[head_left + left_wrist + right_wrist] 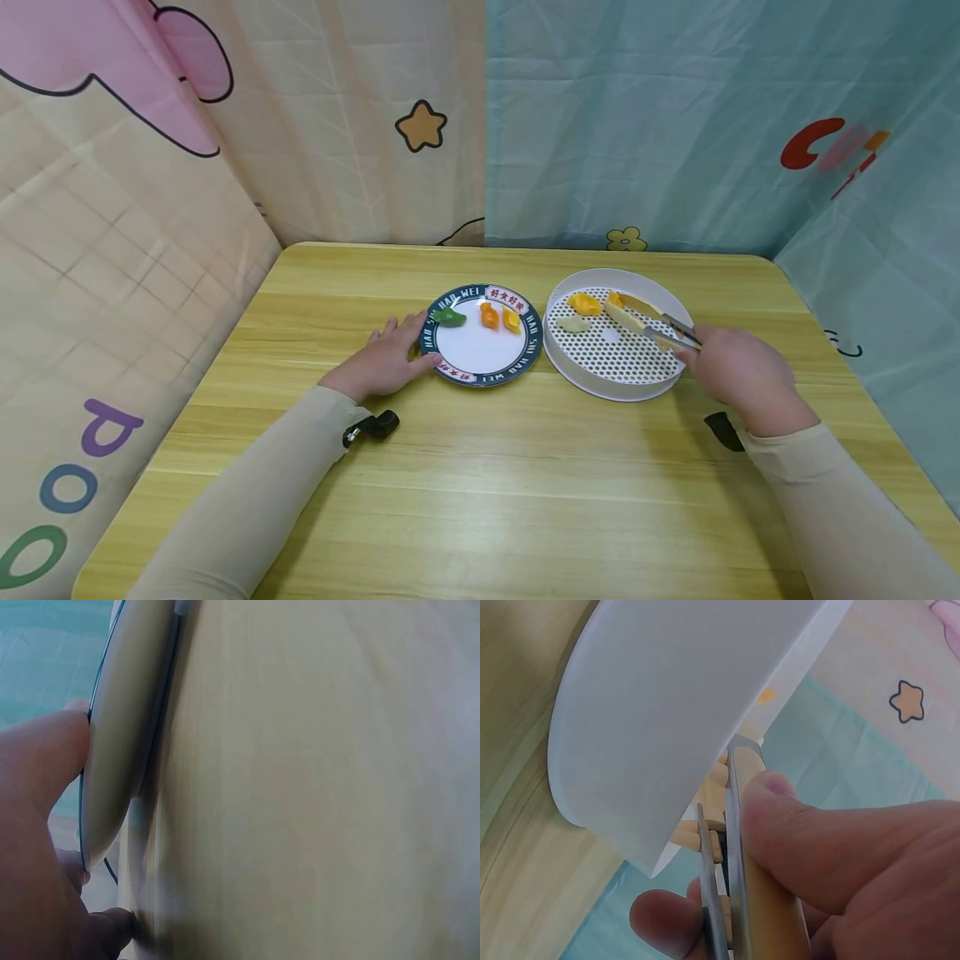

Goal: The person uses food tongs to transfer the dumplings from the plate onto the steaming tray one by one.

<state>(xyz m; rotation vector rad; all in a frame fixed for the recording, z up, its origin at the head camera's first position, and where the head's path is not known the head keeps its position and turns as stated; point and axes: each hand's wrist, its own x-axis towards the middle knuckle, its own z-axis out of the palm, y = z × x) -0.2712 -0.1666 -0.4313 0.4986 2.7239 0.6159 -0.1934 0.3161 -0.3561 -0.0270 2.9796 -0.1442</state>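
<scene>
My left hand point(386, 358) touches the left rim of a round plate point(480, 375) with a dark blue lettered border, its fingers spread. On the plate lie a green dumpling-like piece point(449, 317), an orange one point(489, 316) and a yellow one point(512, 321). My right hand point(742, 371) grips tongs point(667, 333), thumb along one arm in the right wrist view. The tong tips reach into a white perforated steamer tray point(611, 390), around a yellow piece point(615, 298) partly hidden by them. Beside it lie another yellow piece point(585, 304) and a pale one point(574, 324).
Plate and tray stand side by side, almost touching, on a wooden table point(480, 483). Printed curtains point(337, 125) hang behind the table's back edge and along both sides. The tray has a raised side wall.
</scene>
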